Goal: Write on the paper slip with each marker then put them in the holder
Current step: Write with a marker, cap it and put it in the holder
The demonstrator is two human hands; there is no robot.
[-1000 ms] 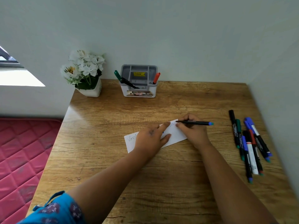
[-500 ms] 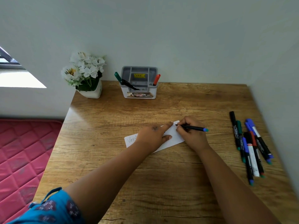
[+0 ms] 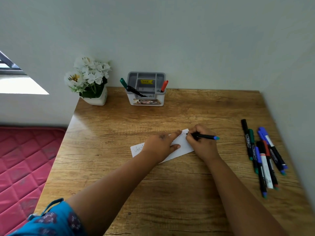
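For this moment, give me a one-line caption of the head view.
Left hand presses the white paper slip on the wooden table while right hand writes with a black, blue-ended marker.

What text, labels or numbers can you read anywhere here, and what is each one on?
"Vors", handwritten, left end of the white paper slip; partly hidden by the left hand.
More handwriting by the right hand: too small.
Yellow price sticker in the grey-and-white plastic holder: blurred.
Holder's front label: blurred.
Loose markers' print: unreadable.
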